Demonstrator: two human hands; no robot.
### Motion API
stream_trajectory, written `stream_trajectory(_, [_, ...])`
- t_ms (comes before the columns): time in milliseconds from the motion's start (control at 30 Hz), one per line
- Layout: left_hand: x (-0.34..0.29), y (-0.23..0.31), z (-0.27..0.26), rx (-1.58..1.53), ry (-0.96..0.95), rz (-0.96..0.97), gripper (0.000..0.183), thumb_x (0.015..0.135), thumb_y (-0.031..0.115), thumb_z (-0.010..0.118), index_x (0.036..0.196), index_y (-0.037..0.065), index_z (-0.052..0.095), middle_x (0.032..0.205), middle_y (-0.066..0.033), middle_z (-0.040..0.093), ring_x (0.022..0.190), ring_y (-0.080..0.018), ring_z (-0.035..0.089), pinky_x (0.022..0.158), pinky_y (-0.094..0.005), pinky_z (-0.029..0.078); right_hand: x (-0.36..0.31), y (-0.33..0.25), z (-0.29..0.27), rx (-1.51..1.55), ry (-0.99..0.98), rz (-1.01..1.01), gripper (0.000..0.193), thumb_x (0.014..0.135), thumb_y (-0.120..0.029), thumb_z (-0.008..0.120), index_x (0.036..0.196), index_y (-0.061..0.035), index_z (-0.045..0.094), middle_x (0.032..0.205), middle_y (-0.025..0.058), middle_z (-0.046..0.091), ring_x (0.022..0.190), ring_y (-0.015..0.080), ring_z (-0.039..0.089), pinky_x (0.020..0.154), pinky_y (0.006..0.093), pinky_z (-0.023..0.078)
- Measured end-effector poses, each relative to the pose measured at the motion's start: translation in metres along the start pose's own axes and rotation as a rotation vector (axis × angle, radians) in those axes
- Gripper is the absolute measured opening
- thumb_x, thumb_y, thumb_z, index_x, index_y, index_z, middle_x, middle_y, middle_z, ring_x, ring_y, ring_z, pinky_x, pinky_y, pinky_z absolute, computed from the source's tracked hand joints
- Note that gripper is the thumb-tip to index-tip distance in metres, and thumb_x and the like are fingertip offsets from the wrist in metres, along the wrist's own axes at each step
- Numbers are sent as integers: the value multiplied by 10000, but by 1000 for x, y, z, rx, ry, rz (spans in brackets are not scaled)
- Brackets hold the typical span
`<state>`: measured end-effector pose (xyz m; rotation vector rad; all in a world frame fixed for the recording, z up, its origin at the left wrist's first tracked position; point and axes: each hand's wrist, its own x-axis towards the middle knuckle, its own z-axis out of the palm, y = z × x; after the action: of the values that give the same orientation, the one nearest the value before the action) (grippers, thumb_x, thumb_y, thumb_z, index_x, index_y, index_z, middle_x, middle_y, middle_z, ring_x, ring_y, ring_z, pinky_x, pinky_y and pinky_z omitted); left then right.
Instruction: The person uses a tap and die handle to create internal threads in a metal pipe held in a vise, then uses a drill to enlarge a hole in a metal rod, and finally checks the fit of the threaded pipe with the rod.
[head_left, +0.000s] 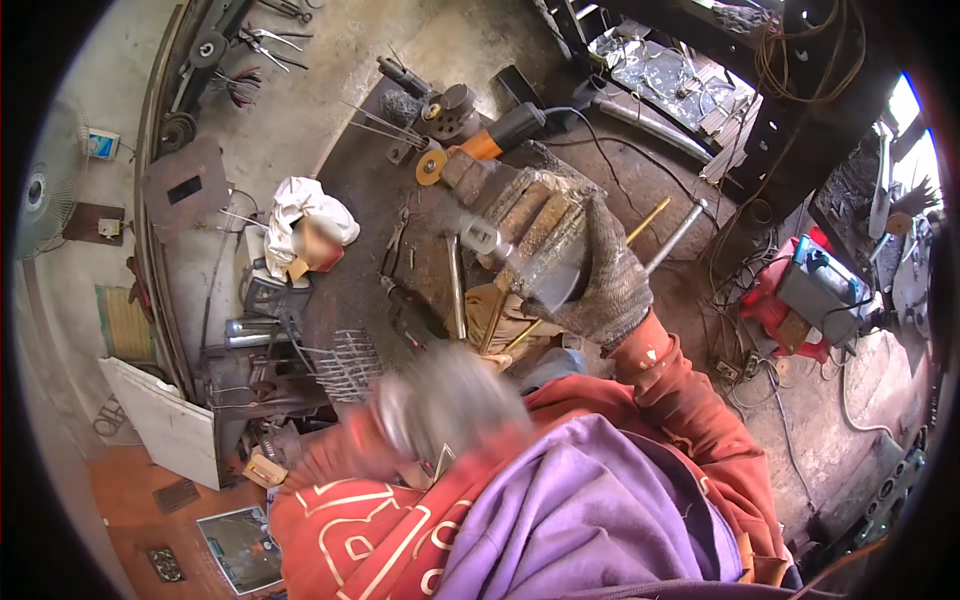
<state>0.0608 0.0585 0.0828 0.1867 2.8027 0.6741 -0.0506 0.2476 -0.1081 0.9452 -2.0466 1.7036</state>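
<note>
Near frame centre, gloved right hand (612, 278) grasps grey metal piece (557, 278), partly hidden: likely heavy, stiff, not fragile, slippery if oily; best gripped around broad part. At lower centre, left hand (455, 402) too blurred to tell whether holding anything.

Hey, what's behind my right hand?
Beyond your right hand, an orange-and-black grinder and part of a yellow rod show. Whatever the hand itself covers can't be seen.

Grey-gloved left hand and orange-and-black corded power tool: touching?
Apart. The head view shows the left hand, blurred, low in the picture, with a wide gap separating it from the power tool.
</note>
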Motion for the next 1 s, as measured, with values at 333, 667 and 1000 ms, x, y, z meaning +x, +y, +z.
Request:
stream_trajectory(333, [101, -3, -27, 347, 228, 650, 300, 948, 228, 698, 1182, 53, 769, 1019, -174, 769, 1011, -376, 741, 892, -498, 561, -3, -10, -2, 67, -43, 152, 1408, 563, -397, 1036, 1643, -7, 221, 1460, 291, 534, 1321, 457, 581, 1084, 484, 505])
stream_trajectory(667, [-12, -29, 74, -362, 252, 396, 322, 1024, 328, 609, 817, 115, 734, 724, -95, 693, 660, -292, 692, 599, -421, 523, -1, -12, -4, -23, -39, 161, 1376, 598, -390, 1027, 1654, -28, 223, 1505, 284, 519, 1350, 444, 579, 1111, 477, 499])
stream_trajectory(1000, [95, -32, -12, 231, 181, 549, 347, 930, 301, 756, 1172, 52, 754, 1002, -197, 744, 950, -419, 707, 906, -496, 548, -3, -14, -4, -33, -37, 132, 1403, 606, -414, 1028, 1661, -38, 182, 1449, 272, 583, 1296, 417, 636, 1063, 463, 529])
